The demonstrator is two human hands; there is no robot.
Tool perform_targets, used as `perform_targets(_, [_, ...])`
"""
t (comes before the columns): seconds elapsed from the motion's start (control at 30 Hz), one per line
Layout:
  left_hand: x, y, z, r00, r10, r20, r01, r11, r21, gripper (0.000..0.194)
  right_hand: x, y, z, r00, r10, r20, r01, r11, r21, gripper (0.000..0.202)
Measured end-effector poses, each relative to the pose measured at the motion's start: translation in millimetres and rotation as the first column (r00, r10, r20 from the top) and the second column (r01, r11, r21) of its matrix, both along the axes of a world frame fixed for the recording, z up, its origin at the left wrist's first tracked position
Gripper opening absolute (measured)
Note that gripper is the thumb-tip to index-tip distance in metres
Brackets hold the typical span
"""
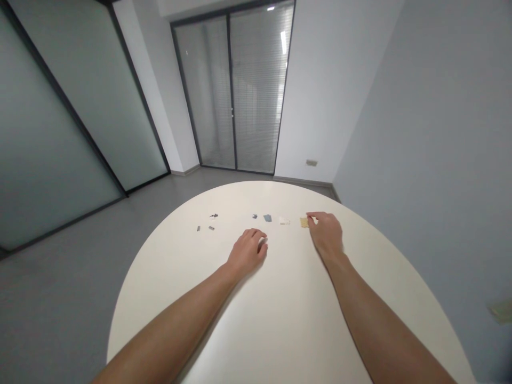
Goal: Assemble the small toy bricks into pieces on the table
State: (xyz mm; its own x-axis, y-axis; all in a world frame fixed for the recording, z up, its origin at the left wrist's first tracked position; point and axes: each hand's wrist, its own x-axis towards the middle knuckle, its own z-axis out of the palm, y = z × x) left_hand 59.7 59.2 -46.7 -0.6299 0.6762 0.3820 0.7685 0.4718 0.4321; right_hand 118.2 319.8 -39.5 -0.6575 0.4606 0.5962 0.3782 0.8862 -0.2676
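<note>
My right hand point(326, 230) is at the right end of a row of small items, thumb and forefinger closed at the edge of a small flat yellow piece point(304, 222). Whether the piece is lifted off the table I cannot tell. Left of it lie a white piece point(284, 221), a blue-grey piece point(268, 218) and a small dark metallic bit point(255, 216). My left hand point(247, 250) rests on the table nearer to me, fingers loosely curved and thumb apart, with nothing visible in it.
The round white table point(280, 330) carries everything. Toward its far left lie a dark small part point(214, 215) and two small grey pieces, one left point(199, 228) and one right point(212, 228). Beyond stand a glass door point(232, 96) and a pale wall point(432, 133).
</note>
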Motion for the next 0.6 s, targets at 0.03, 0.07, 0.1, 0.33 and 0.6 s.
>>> perform_targets(0.03, [0, 0, 0.0, 1.0, 0.0, 0.001, 0.0, 1.0, -0.002, 0.026, 0, 1, -1.4, 1.0, 0.004, 0.005, -0.004, 1.0, 0.003, 0.027])
perform_targets(0.07, [0, 0, 0.0, 1.0, -0.001, 0.001, 0.001, 1.0, -0.003, 0.026, -1, 2, -2.6, 1.0, 0.007, 0.016, -0.007, 1.0, 0.003, 0.026])
perform_targets(0.1, [0, 0, 0.0, 1.0, -0.002, 0.0, 0.002, 1.0, -0.005, 0.026, -1, 2, -3.6, 1.0, 0.009, 0.029, -0.009, 1.0, -0.001, 0.026])
perform_targets(0.33, [0, 1, -1.0, 1.0, 0.002, -0.004, -0.002, 1.0, -0.001, 0.025, 0, 7, -10.4, 0.999, 0.019, 0.031, -0.016, 0.997, -0.073, 0.027])
perform_targets(0.6, [-1, 1, -2.6, 1.0, 0.001, -0.012, -0.001, 1.0, 0.002, 0.025, 0, 7, -11.3, 0.999, -0.028, 0.036, 0.033, 0.988, -0.153, 0.026])
